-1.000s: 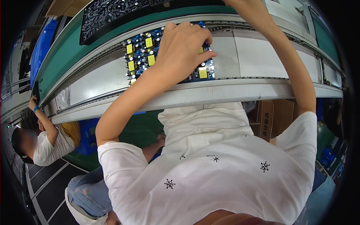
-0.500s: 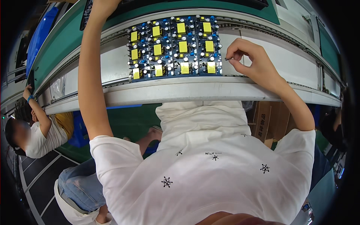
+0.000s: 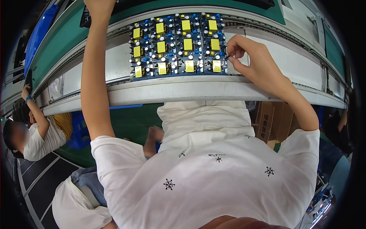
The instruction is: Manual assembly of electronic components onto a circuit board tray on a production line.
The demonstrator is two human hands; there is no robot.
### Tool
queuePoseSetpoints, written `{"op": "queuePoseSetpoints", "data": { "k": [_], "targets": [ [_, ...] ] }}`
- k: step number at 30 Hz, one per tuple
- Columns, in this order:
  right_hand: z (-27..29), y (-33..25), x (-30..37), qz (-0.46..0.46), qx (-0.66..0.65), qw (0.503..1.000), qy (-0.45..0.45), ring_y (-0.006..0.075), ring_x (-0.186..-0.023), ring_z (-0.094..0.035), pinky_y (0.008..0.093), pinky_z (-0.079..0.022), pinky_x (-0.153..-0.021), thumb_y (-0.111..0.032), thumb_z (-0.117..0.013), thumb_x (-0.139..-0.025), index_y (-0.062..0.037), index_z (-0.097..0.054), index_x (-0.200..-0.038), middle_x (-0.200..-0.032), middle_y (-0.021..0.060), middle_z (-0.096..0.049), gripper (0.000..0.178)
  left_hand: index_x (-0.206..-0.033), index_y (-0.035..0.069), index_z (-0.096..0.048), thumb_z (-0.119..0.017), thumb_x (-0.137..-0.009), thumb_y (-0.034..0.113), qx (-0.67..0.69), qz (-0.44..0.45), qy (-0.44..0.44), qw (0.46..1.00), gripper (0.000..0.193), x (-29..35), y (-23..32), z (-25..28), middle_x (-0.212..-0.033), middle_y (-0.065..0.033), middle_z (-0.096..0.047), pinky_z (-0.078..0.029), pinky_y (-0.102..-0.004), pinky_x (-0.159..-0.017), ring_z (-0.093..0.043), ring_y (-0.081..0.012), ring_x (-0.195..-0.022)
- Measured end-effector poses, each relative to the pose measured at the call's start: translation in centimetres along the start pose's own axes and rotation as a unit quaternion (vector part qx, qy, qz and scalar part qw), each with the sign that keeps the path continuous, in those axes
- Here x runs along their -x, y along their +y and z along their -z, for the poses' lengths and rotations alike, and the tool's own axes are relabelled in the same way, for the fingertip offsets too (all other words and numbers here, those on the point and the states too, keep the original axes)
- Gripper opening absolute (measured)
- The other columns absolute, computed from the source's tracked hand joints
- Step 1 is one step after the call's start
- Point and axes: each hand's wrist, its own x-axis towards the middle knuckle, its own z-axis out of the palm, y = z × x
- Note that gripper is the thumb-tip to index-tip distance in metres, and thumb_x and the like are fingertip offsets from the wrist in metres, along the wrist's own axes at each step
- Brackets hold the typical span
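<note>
A blue circuit board panel [image 3: 170, 57] lies across the rails in front of me. Rows of yellow block parts, white-topped cylinders and small blue parts cover it. At its right edge my right hand [image 3: 253, 57] is closed, thumb and forefinger pinching a small dark component [image 3: 229, 57]. The component is too small to name exactly and sits right beside the panel's edge. My left hand [image 3: 100, 4] reaches far forward over a black tray [image 3: 86, 18], and its fingers are cut off by the top of the picture.
A pale metal rail [image 3: 152, 91] runs along my side of the line, with a chain [image 3: 274, 31] on the far side. A green surface [image 3: 244, 13] lies beyond. Cardboard boxes [image 3: 272, 122] stand below on the right. Another person [image 3: 36, 133] works at the left.
My right hand has shifted slightly left with the small dark component, up to the panel's edge. My left hand has moved a little left and farther out of the picture.
</note>
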Motion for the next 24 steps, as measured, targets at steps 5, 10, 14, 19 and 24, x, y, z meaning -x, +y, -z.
{"op": "queuePoseSetpoints", "data": {
  "k": [5,10,14,19,24],
  "targets": [
    [0.1,-0.6,-0.3,-0.003,0.028,1.000,-0.011,0.0216,-0.078,-0.055,0.0308,-0.047,-0.076,0.004,-0.065,-0.082,-0.0011,-0.055,-0.097,-0.086,0.0093,-0.059,0.018,-0.091,-0.003,-0.072,-0.073,-0.086,0.008,0.145,0.067,-0.070,0.985,0.012,2.5,5.5,1.6,-0.078,-0.0012,-0.069,-0.046,-0.0214,-0.061,-0.059,-0.0064,-0.067],
    [-0.5,-0.5,-0.3,0.050,0.076,0.996,0.010,0.0237,-0.080,-0.058,0.0324,-0.048,-0.075,0.003,-0.065,-0.083,-0.0019,-0.055,-0.099,-0.088,0.0103,-0.061,0.020,-0.098,0.001,-0.074,-0.071,-0.088,0.007,0.226,0.092,-0.137,0.960,0.013,6.6,8.1,1.5,-0.087,-0.0030,-0.070,-0.049,-0.0214,-0.067,-0.061,-0.0071,-0.072],
    [-0.9,-0.5,-0.2,0.055,0.114,0.992,0.015,0.0253,-0.082,-0.060,0.0339,-0.049,-0.074,0.003,-0.066,-0.083,-0.0029,-0.055,-0.102,-0.089,0.0110,-0.061,0.023,-0.107,0.009,-0.073,-0.070,-0.091,0.010,0.169,0.058,-0.336,0.925,0.016,9.7,11.5,2.4,-0.089,-0.0033,-0.071,-0.052,-0.0229,-0.069,-0.063,-0.0092,-0.076],
    [-1.2,-0.4,0.0,0.074,0.116,0.990,0.044,0.0251,-0.083,-0.060,0.0344,-0.049,-0.074,0.001,-0.068,-0.083,-0.0034,-0.055,-0.104,-0.090,0.0110,-0.061,0.025,-0.102,0.003,-0.071,-0.071,-0.088,0.011,0.224,0.012,-0.349,0.910,0.016,12.3,11.6,1.5,-0.085,0.0004,-0.066,-0.043,-0.0230,-0.066,-0.057,-0.0073,-0.074],
    [-0.7,-0.2,1.0,0.041,0.095,0.992,0.074,0.0234,-0.083,-0.060,0.0331,-0.049,-0.076,-0.002,-0.070,-0.084,-0.0028,-0.056,-0.107,-0.089,0.0100,-0.061,0.028,-0.101,0.001,-0.071,-0.068,-0.089,0.008,0.192,0.037,-0.377,0.905,0.015,12.8,12.4,1.1,-0.083,0.0007,-0.066,-0.042,-0.0213,-0.065,-0.054,-0.0054,-0.073]
  ]
}}
